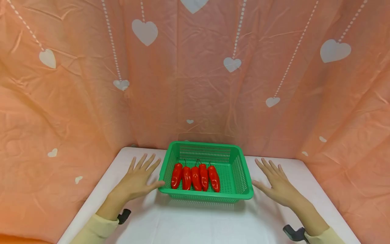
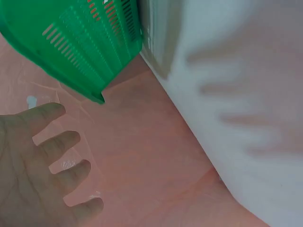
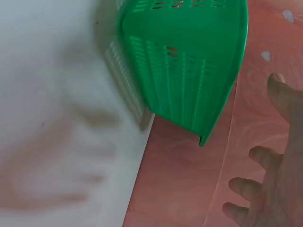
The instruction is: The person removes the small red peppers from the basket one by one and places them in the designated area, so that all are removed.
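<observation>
A green plastic basket (image 1: 207, 196) with slotted walls stands on the white table, near its far edge. Several red peppers (image 1: 195, 178) with thin stems lie side by side in its left and middle part. To the left of the basket is my left hand (image 1: 134, 183), fingers spread and straight, its thumb tip at the basket's front left corner. My right hand (image 1: 278, 186) is spread on the other side, thumb pointing at the right wall. Both wrist views show the hands holding nothing, with the basket's outer walls (image 2: 80, 52) beside the fingers.
The white table (image 1: 201, 223) reaches toward me under both arms. An orange curtain (image 1: 207, 101) with white hearts hangs behind it and along both sides. Dark wrist cameras (image 1: 295, 234) sit below each hand.
</observation>
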